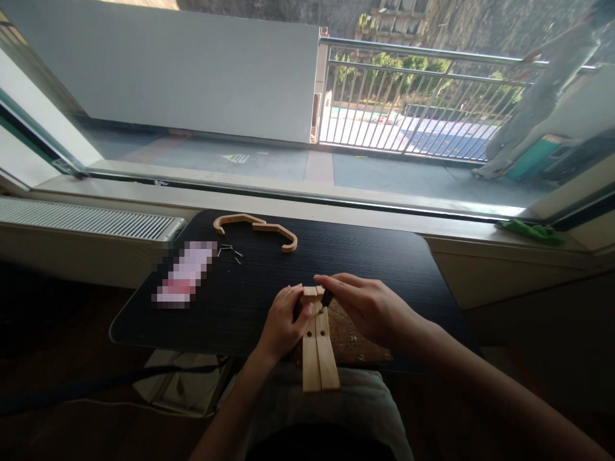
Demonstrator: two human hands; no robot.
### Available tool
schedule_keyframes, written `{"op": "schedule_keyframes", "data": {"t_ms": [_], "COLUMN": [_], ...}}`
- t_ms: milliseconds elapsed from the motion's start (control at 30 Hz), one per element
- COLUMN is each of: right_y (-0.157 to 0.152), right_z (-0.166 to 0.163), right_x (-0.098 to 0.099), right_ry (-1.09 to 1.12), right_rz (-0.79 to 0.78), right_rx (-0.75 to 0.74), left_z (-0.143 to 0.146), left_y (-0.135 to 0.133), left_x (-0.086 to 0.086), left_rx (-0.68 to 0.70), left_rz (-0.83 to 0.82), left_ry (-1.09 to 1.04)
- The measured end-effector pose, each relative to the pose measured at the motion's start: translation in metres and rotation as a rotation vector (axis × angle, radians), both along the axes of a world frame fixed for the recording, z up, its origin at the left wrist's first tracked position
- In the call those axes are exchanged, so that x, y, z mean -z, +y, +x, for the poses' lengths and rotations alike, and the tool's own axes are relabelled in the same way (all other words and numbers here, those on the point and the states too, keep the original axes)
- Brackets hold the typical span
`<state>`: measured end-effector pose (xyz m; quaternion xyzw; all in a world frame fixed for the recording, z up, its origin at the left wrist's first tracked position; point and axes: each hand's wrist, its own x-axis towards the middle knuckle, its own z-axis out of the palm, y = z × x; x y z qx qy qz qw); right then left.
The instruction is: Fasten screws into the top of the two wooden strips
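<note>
Evidently, the left hand point(284, 321) clasps two pale wooden pieces point(311, 368); the right hand point(365, 302) holds a dark tool point(327, 298) over them; the pinkish sheet point(191, 267) is blurred beyond reading.

On the table point(375, 256), apparently screws point(237, 253) lie before two hooks point(275, 228), left of the strips point(311, 371).

We record daylight through the window point(269, 83), dim lower corners, and pixelation masking one patch point(187, 272) on the tabletop point(365, 250).
</note>
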<state>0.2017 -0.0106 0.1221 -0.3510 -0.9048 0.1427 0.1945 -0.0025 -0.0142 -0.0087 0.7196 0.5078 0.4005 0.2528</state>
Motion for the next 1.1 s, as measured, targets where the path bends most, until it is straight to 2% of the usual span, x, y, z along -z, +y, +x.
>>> {"op": "schedule_keyframes", "data": {"t_ms": [433, 1100], "right_y": [0.003, -0.007], "right_z": [0.004, -0.011], "right_x": [-0.008, 0.005], "right_ry": [0.056, 0.066], "right_rz": [-0.088, 0.065], "right_rx": [-0.045, 0.154], "left_z": [0.0, 0.0], "left_y": [0.0, 0.001], "left_x": [0.0, 0.002], "left_rx": [0.0, 0.001], "left_rz": [0.013, 0.039], "left_ry": [0.014, 0.025]}}
